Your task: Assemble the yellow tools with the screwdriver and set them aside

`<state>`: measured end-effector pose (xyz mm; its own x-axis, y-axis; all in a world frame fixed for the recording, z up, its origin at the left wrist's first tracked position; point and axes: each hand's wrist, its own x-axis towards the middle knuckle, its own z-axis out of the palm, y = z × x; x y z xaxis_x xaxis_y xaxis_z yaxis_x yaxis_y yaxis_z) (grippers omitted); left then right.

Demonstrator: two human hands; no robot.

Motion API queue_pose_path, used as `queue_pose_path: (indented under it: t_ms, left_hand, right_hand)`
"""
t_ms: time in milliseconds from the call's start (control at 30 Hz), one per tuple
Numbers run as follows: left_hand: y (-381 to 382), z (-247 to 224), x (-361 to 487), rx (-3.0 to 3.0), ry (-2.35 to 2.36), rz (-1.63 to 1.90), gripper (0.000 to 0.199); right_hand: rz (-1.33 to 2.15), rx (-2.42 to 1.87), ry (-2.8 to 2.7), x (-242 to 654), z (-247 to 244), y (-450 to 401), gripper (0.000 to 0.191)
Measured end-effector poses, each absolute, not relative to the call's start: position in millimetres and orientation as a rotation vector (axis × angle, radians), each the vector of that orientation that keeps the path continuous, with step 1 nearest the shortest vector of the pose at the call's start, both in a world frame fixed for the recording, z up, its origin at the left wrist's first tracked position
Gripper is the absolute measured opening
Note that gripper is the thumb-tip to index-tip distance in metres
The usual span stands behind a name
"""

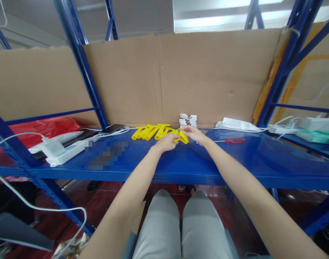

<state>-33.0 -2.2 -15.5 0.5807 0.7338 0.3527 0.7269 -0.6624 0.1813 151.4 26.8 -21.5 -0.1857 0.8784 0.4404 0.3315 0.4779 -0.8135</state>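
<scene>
Over the middle of the blue shelf top [207, 162], my two hands meet at a yellow plastic piece [184, 136]. My left hand [167, 142] has its fingers closed on yellow plastic; whether it is the same piece or another one beside it, I cannot tell. From the other side my right hand [194, 134] pinches the upper part of the piece. Left of my hands lies a row of several yellow tube-shaped pieces with flared ends [148, 132]. Just behind my right hand stands a stack of small white parts [188, 119]. A red-handled screwdriver [234, 140] lies right of my right hand.
Cardboard [202, 75] walls off the back between blue uprights [92, 82]. At left are a white power strip [69, 153] with cables, a dark flat device [114, 128] and a red bag [53, 126]. A white elongated package [237, 124] lies at back right.
</scene>
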Motion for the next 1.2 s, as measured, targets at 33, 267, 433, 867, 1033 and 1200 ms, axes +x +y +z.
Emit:
queue_pose_path:
  t_ms: [33,267,433,867,1033,1200]
  left_hand:
    - [-2.0,-15.5,-33.0,2.773,1.298,0.633,0.044]
    - [-1.7,-15.5,-33.0,2.812,1.268,0.676,0.041]
    - [-2.4,-15.0,-32.6,2.812,1.303,0.702,0.040]
    - [-7.0,-11.3,-32.5,2.790,1.320,0.734,0.039]
    - [-6.9,-10.8,-32.0,2.802,1.322,0.701,0.038]
    - [-3.7,-13.0,-32.1,2.806,1.286,0.723,0.039]
  right_hand:
    - [0.693,-1.033,-1.745,150.9,-21.6,26.8,0.014]
    - [0.765,-1.044,-1.699,146.4,-19.8,21.3,0.015]
    - [0.822,-1.049,-1.655,144.8,-18.1,18.2,0.016]
    - [0.868,-1.021,-1.671,148.2,-23.3,25.2,0.014]
    - [0.740,-1.054,-1.721,145.3,-22.3,23.0,0.009]
    - [0.663,-1.011,-1.762,144.3,-22.7,24.6,0.011]
